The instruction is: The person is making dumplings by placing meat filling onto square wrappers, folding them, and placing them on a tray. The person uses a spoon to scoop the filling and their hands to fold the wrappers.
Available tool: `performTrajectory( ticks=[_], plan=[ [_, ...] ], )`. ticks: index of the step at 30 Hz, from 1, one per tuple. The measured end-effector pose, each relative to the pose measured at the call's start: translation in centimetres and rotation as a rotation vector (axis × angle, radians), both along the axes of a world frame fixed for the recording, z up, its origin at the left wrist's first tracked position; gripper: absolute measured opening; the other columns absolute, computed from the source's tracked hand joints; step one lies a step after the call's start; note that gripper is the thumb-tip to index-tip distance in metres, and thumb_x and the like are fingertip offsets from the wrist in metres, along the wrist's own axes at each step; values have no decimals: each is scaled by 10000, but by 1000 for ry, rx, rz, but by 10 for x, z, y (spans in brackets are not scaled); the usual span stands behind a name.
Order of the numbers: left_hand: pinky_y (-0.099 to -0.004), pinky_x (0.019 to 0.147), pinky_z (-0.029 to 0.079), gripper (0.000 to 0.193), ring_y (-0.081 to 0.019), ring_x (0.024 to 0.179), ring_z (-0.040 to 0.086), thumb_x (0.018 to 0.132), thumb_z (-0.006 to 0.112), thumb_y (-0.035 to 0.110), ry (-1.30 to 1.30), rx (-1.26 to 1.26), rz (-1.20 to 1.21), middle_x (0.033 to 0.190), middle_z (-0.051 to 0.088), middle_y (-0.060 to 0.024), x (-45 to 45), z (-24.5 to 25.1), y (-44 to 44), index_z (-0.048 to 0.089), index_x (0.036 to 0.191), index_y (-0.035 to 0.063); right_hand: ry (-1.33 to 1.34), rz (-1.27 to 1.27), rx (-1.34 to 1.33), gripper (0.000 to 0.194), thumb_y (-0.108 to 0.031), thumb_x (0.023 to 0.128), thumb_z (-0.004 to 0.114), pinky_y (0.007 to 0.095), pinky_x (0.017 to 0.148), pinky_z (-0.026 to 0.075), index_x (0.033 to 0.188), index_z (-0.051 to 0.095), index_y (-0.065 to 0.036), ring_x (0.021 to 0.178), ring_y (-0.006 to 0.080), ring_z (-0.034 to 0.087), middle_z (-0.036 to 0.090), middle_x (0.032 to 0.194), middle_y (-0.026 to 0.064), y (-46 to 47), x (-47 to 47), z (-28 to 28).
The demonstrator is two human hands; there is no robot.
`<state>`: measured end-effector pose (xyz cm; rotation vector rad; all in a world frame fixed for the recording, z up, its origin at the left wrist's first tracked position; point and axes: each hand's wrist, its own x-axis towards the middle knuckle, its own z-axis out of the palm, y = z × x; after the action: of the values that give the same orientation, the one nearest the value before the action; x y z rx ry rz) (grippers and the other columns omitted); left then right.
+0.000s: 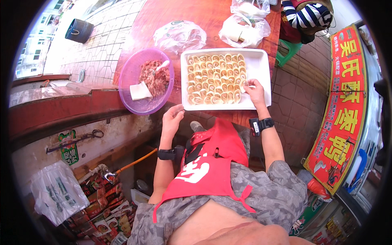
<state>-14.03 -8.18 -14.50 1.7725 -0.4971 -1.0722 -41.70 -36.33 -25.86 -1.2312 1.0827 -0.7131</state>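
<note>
A white rectangular tray [257, 67] lies before me on the wooden table, with rows of folded wontons [216, 76] over most of it and a bare strip at its right. My right hand [256, 93] pinches one wonton [243, 86] between thumb and fingertips at the right end of the rows. At the tray's near left corner is my left hand [173, 118], thumb apart from the fingers and nothing visible in it. A purple plastic bowl [125, 78] to the left holds minced meat [153, 76], a white spoon [163, 65] and a stack of wrappers [140, 91].
Behind the tray lie a crumpled plastic bag [180, 35] and a bag of pale wrappers [243, 32]. A person in a striped sleeve [309, 15] sits at the far right by a green stool [288, 52]. A red signboard [340, 107] borders the right side.
</note>
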Motion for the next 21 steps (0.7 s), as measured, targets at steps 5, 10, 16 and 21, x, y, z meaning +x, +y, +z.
performTrajectory(
  ticks=[5,10,16,21],
  plan=[
    [-273,854,524,357,-175,1056,649,940,619,76,34,59,103,1220,657,-102,5,1,13,590,1289,5,42,-26,-18,227,-20,816,733,268,590,571,1016,631,10,740,145,669,662,913,72,-1,1,-14],
    [-266,838,525,344,-165,1040,654,945,621,83,46,67,137,1208,664,-89,5,-2,21,597,1282,17,68,-34,-27,235,-28,809,739,274,584,575,1014,633,20,726,145,674,680,878,83,-5,0,-25],
    [-266,831,525,337,-156,1036,653,948,624,91,32,84,128,1205,666,-78,10,-6,26,601,1277,24,206,-67,-36,255,-57,800,760,280,578,575,1005,634,27,721,148,678,697,866,105,-3,-1,-24],
    [-268,831,523,338,-156,1037,653,950,623,99,36,90,143,1208,665,-78,11,-8,28,602,1279,25,350,-108,-82,270,-133,792,790,324,618,566,970,640,5,700,195,694,709,825,118,-2,1,-18]
  ],
)
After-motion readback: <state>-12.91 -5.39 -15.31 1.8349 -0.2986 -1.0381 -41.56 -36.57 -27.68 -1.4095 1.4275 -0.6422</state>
